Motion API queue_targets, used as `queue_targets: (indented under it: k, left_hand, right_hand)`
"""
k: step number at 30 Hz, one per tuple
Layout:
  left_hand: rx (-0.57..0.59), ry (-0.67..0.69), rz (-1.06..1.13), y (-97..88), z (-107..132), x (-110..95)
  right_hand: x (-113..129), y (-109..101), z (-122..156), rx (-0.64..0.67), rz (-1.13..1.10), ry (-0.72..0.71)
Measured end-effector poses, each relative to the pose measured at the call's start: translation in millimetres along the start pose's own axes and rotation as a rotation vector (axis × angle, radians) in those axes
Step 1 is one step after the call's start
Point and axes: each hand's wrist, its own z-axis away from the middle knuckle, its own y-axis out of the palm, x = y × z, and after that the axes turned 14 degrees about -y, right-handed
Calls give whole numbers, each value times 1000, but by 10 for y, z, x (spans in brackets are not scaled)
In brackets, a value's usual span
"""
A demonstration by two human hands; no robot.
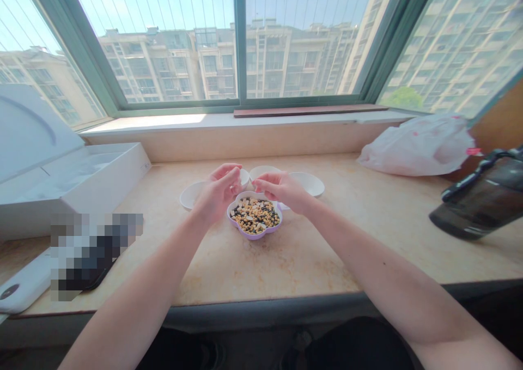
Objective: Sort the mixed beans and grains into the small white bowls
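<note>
A purple flower-shaped bowl [277, 227] filled with mixed yellow, black and white beans sits on the marble sill in front of me. Behind it stand several small white dishes [188, 195], [312, 183]. My left hand [218, 192] hovers just above the bowl's left rim, fingers curled together in a pinch. My right hand [281, 189] hovers over the bowl's far right rim, its fingers also bunched together. Whatever either hand pinches is too small to name.
An open white box [81, 179] stands at the left, with a white device [22, 288] and a blurred patch near the front edge. A white plastic bag [420, 146] lies at the back right, a dark jug [482, 201] at the right. Window behind.
</note>
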Motion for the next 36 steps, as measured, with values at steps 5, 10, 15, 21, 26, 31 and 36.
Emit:
queue_targets:
  k: [5,10,15,21,26,31,36]
  left_hand:
    - [-143,175,-447,37,-8,127]
    - [-175,421,-804,14,30,156]
    - [-196,472,-980,-10,17,165]
    - [-129,273,-1169,-30,-42,240]
    - [263,209,-1495,-32,9,220]
    - [357,203,-1554,-14,8,208]
    - [345,194,-1516,-27,-24,247]
  right_hand:
    - [47,58,30,41,-323,86]
    - [38,72,32,75,-434,107]
    - [-23,47,21,79,-415,132]
    - [-144,-93,-76,-83,111,-22]
    - [-327,-248,-195,-174,794,-167]
    - [-432,-279,-239,-114,944,-100]
    - [-408,-263,-214,-138,936,-81]
